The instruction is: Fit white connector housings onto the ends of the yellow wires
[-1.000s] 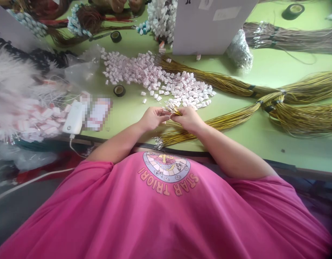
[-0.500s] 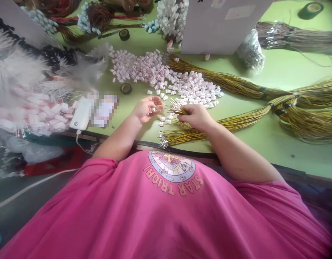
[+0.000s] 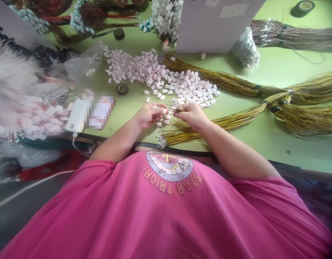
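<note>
My right hand (image 3: 193, 114) is closed around the ends of a bunch of yellow wires, and their bare metal terminals (image 3: 175, 104) fan out past the thumb toward the left. Facing it, my left hand (image 3: 150, 114) pinches a small white connector housing (image 3: 164, 111) between thumb and fingertips, close to the terminals. A few loose housings (image 3: 166, 121) lie on the table beneath the hands. Below my right hand, more yellow wires (image 3: 182, 137) rest with their metal ends pointing left. Just beyond my hands spreads a pile of white-pink connector housings (image 3: 139, 68).
A tied yellow wire bundle (image 3: 279, 97) stretches to the right. Rolls of black tape (image 3: 122, 89) and a white power bank (image 3: 75, 116) lie left. At the back stand a grey box (image 3: 206, 32) and a clear bag of metal bits (image 3: 247, 50). Another person's hands show at the top edge.
My left hand drew away to the left with its fingers parted, then came back toward the terminals with a housing at its fingertips. My right hand keeps hold of the wires.
</note>
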A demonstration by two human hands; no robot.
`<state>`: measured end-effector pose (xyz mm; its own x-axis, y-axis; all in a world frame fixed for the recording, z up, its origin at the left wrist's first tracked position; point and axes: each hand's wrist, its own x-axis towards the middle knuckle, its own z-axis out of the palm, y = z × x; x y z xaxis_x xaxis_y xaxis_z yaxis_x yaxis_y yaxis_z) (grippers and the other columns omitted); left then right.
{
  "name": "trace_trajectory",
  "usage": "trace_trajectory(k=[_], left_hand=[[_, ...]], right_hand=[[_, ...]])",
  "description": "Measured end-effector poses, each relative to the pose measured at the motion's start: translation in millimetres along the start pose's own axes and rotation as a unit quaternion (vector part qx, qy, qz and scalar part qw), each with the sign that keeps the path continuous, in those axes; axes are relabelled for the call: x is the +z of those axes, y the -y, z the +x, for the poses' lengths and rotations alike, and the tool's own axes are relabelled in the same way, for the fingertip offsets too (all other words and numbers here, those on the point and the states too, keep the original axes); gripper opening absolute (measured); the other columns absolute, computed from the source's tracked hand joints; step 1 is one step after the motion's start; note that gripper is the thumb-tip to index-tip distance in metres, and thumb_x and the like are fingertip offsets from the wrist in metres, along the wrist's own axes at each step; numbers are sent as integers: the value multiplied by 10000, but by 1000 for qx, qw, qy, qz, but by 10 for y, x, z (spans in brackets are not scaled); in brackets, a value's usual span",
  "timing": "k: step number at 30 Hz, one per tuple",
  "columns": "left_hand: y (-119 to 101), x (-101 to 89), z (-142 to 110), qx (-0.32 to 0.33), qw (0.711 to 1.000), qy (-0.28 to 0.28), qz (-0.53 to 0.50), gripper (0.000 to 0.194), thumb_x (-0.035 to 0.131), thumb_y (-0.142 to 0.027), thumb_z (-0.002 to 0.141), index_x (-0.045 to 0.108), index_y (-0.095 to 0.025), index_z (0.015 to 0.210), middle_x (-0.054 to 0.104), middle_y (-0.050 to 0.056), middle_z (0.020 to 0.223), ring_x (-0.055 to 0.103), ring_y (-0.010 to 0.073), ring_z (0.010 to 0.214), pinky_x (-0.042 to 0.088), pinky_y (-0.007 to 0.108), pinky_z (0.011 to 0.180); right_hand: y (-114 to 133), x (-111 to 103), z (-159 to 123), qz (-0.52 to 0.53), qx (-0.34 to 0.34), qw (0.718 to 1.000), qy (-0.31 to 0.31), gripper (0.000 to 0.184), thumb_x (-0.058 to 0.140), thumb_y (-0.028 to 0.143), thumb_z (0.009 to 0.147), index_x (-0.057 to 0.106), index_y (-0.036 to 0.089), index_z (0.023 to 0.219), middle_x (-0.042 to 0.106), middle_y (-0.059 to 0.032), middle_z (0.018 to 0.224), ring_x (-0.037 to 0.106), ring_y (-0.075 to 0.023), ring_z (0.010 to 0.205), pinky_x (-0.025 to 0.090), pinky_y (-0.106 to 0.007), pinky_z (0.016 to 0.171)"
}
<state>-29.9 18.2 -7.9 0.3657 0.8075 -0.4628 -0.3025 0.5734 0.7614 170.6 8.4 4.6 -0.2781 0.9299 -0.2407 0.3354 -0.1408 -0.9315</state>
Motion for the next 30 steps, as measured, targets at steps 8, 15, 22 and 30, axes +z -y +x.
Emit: trace_trajectory(k=[8,15,22,30], left_hand=[[-15,-15,-5,9,1000,-11,2,130,631,-1,747,630,-97,834,692,55,770,645,79,622,496,155,549],[2,-7,17,1,1000,-5,-2,170,610,-2,766,643,-91,906,688,49,718,596,55,515,440,130,451],[7,-18,9,-4,1000,-14,4,130,609,30,737,616,-89,789,683,43,675,630,76,551,451,135,467],[69,32,-2,16,999,16,29,173,670,-28,735,594,-94,876,672,37,663,668,144,572,521,240,548]], right_hand=[[-32,11,-7,-24,-57,997,-49,226,655,340,693,718,138,773,594,5,633,504,-119,628,375,-276,621],[-8,32,-16,-38,-61,994,-78,204,649,321,684,672,119,705,546,3,601,475,-123,633,340,-259,580],[-37,56,-8,-24,-47,996,-71,258,654,380,692,648,122,685,509,16,599,426,-100,588,356,-267,588],[-78,71,20,-27,-37,996,-78,261,647,378,696,607,123,654,465,15,585,386,-90,573,331,-261,554]])
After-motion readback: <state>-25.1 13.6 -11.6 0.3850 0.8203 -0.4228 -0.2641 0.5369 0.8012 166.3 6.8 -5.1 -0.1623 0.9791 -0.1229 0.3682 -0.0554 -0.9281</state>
